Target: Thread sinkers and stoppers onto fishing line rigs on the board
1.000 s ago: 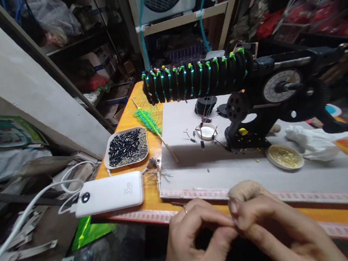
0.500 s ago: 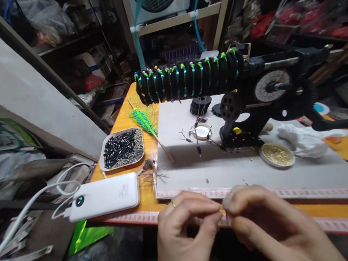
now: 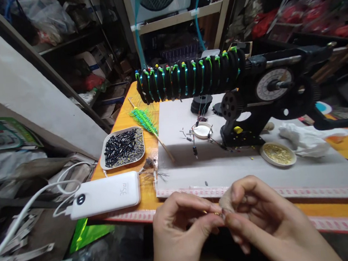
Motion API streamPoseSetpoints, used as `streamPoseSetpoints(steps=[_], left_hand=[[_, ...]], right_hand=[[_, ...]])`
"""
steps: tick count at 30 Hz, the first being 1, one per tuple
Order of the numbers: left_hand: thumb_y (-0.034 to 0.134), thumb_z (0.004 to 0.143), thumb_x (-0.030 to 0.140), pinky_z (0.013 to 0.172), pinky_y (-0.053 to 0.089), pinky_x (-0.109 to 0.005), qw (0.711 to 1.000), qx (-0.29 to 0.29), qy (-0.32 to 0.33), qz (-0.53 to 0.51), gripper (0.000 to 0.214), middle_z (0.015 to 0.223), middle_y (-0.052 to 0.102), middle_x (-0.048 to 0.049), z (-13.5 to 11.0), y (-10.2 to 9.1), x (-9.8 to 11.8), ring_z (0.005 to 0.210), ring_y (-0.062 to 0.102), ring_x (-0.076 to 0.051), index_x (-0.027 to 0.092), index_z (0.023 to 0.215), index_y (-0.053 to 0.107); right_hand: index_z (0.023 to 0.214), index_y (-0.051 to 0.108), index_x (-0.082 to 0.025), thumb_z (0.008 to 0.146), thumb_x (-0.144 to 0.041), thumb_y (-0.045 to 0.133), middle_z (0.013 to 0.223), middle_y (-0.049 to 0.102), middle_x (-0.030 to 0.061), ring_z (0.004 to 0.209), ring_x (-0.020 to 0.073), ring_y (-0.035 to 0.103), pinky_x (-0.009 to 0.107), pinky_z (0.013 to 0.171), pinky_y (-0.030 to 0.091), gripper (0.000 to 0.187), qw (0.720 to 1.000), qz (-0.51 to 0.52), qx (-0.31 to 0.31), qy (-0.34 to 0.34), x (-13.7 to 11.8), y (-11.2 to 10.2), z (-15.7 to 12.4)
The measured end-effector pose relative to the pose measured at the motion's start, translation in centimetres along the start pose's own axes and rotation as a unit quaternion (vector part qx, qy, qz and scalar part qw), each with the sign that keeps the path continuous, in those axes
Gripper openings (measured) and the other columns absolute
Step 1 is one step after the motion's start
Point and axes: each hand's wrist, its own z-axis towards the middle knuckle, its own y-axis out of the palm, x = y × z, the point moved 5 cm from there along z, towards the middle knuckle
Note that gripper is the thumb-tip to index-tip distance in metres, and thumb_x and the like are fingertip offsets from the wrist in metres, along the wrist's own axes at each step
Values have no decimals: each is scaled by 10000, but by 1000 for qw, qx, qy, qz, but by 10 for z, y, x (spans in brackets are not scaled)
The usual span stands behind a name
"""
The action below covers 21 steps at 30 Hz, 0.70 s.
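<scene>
Mostly hidden, tiny yellowish piece (image 3: 215, 213) glints between fingertips (image 3: 213, 223)

Cluttered shelves (image 3: 71, 40) stand behind an orange table (image 3: 123, 119), beside a white wall (image 3: 20, 87).

My one camera rides on my head, facing forward and down across the desk (image 3: 123, 120). My left grip (image 3: 183, 231) and right grip (image 3: 261, 224) sit very near the lens, at the bottom middle of the frame. The black machine (image 3: 250, 99) stands farther off in the upper middle, the shelves (image 3: 71, 42) fill the top, and the floor (image 3: 112, 257) shows at lower left.
</scene>
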Motion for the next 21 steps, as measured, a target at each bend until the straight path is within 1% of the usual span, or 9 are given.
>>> streamPoseSetpoints(steps=[4, 6, 8, 11, 12, 16, 21], left_hand=[[895, 652, 153, 624, 550, -146, 999, -23, 29, 4, 183, 690, 744, 6, 1, 1, 3, 669, 707, -100, 178, 694, 719], [884, 659, 114, 660, 555, -154, 999, -36, 33, 7, 184, 702, 748, 1, 2, 0, 3, 680, 708, -99, 175, 709, 718], [865, 671, 72, 659, 563, -158, 998, -62, 25, -3, 198, 730, 760, -2, 5, 0, 4, 684, 713, -99, 173, 746, 712], [834, 702, 39, 644, 580, -159, 992, -124, 0, -21, 212, 768, 775, 2, 8, 4, 5, 695, 725, -99, 178, 785, 697], [829, 708, 38, 640, 583, -157, 991, -133, -10, -24, 209, 769, 777, 4, 9, 5, 5, 693, 727, -97, 176, 785, 691], [849, 695, 66, 619, 578, -144, 995, -95, -26, -33, 214, 738, 770, 4, 10, 3, 5, 650, 719, -89, 159, 769, 671], [829, 724, 70, 622, 586, -157, 992, -121, -26, -9, 213, 750, 773, 0, 11, 3, 5, 660, 731, -101, 160, 785, 645]], right_hand=[[775, 516, -204, 764, -415, 818, 690, 537, -65, 541, 43, 539, 138, 481, 440, 368, 1000, 22, -5, -10, -1, 2, 1], [766, 509, -202, 763, -400, 822, 680, 535, -69, 539, 43, 541, 138, 479, 446, 370, 999, 39, -11, -11, -3, 3, 2], [758, 499, -201, 769, -381, 820, 672, 539, -69, 538, 45, 540, 140, 480, 452, 369, 998, 54, -19, -14, -4, 3, 3], [760, 488, -201, 778, -356, 817, 666, 551, -64, 543, 50, 541, 144, 485, 453, 364, 997, 69, -28, -18, -5, 3, 4], [763, 487, -201, 778, -353, 818, 665, 554, -63, 545, 52, 542, 145, 488, 453, 364, 997, 70, -29, -19, -5, 3, 4], [760, 474, -199, 779, -357, 816, 676, 551, -61, 549, 53, 541, 152, 495, 453, 377, 997, 62, -28, -18, -4, 2, 4], [741, 446, -198, 785, -364, 808, 676, 552, -67, 545, 57, 549, 168, 509, 447, 400, 998, 55, -33, -23, -5, 2, 3]])
